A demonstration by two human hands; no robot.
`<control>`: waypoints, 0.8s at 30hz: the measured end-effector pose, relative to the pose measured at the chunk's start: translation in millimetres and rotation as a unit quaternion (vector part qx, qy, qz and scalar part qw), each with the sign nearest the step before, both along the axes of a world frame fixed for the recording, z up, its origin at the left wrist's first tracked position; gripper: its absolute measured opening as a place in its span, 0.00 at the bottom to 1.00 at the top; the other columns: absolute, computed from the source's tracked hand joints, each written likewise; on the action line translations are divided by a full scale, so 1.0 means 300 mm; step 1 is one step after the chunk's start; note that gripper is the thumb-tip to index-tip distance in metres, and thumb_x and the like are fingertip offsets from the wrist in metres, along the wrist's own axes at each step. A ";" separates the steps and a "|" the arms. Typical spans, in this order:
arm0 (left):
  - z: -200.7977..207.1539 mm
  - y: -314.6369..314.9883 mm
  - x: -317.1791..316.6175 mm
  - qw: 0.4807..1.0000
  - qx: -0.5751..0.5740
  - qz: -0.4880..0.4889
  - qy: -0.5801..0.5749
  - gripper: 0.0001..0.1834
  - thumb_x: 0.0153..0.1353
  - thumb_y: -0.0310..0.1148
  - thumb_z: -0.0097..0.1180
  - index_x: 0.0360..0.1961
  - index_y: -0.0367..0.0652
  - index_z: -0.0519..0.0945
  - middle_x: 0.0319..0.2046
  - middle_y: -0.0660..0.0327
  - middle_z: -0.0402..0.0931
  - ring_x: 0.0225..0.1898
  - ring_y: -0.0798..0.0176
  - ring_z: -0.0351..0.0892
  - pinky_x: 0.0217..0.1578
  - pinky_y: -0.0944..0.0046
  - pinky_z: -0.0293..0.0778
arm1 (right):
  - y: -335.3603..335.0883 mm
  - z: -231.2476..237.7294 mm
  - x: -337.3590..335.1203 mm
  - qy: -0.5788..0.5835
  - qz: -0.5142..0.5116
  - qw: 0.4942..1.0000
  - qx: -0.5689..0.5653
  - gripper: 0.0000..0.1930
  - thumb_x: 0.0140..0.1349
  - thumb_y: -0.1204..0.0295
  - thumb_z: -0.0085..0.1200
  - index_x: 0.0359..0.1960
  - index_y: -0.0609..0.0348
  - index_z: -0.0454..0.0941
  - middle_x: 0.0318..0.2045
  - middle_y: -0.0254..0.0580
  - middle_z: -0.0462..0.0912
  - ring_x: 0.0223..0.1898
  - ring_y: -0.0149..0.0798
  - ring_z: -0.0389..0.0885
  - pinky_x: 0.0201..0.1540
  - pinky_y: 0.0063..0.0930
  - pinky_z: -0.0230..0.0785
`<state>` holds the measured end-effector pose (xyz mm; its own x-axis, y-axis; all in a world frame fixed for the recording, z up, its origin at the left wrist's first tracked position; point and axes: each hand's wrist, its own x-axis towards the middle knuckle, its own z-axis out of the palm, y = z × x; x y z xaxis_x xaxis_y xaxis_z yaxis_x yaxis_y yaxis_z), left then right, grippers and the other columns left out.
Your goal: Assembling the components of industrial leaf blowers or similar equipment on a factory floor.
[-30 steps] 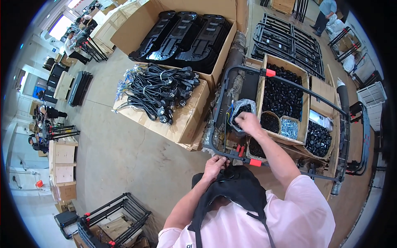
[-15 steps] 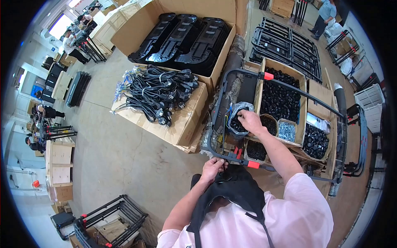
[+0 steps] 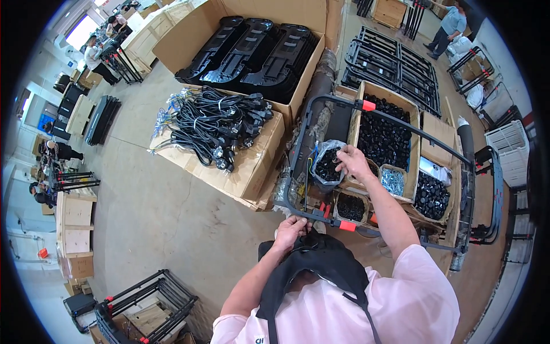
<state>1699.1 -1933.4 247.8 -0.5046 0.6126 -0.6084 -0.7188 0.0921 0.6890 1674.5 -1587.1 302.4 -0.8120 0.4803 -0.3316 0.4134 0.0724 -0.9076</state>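
A black tubular frame [image 3: 302, 129] with red clips lies across several parts boxes in front of me. My right hand [image 3: 354, 163] is over the rim of a plastic-lined tub [image 3: 329, 163] of small black parts, its fingers pinched; whatever is between them is too small to make out. At the frame's near left corner, my left hand [image 3: 291, 231] is closed, fingertips together beside the near bar. What it pinches is hidden. A blue and a yellow wire [image 3: 314, 160] run down inside the frame, left of the tub.
Bundled black power cables [image 3: 215, 123] lie on a carton [image 3: 252, 175] to the left. Behind it, a large open carton [image 3: 314, 71] holds glossy black panels. Boxes of black caps [image 3: 385, 135], silver screws [image 3: 392, 182] and small black parts [image 3: 350, 207] sit under the frame. Co-workers stand farther off.
My right hand has lifted from inside the tub to its right rim, fingers still pinched. My left hand stays by the frame's corner. The view has shifted slightly.
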 end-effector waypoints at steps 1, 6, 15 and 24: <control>0.002 0.000 -0.001 1.000 0.005 0.000 -0.002 0.09 0.76 0.36 0.58 0.43 0.42 0.82 0.40 0.62 0.87 0.38 0.70 0.84 0.41 0.67 0.79 | -0.001 0.015 0.008 0.009 0.007 0.999 -0.030 0.17 0.72 0.63 0.59 0.51 0.67 0.77 0.33 0.41 0.84 0.26 0.32 0.86 0.24 0.26 0.73; -0.002 -0.004 0.000 1.000 0.005 0.003 -0.004 0.09 0.76 0.36 0.59 0.42 0.42 0.82 0.39 0.62 0.87 0.38 0.70 0.83 0.41 0.67 0.79 | -0.078 0.153 0.066 0.013 0.075 0.995 -0.070 0.14 0.76 0.67 0.52 0.53 0.65 0.73 0.32 0.42 0.83 0.27 0.33 0.87 0.23 0.23 0.72; -0.018 0.000 -0.003 1.000 0.023 -0.003 -0.012 0.09 0.76 0.36 0.59 0.43 0.41 0.82 0.38 0.61 0.86 0.36 0.69 0.83 0.39 0.68 0.79 | -0.448 0.453 0.307 -0.063 0.581 0.803 0.118 0.10 0.64 0.65 0.56 0.42 0.56 0.80 0.29 0.45 0.85 0.32 0.49 0.86 0.36 0.45 0.76; -0.026 -0.013 -0.010 0.999 0.030 -0.019 -0.017 0.10 0.77 0.37 0.58 0.45 0.41 0.82 0.40 0.61 0.86 0.39 0.68 0.84 0.43 0.65 0.79 | -0.496 0.450 0.426 -0.228 0.463 0.856 -0.032 0.18 0.71 0.59 0.63 0.50 0.60 0.84 0.32 0.39 0.86 0.34 0.33 0.84 0.36 0.34 0.77</control>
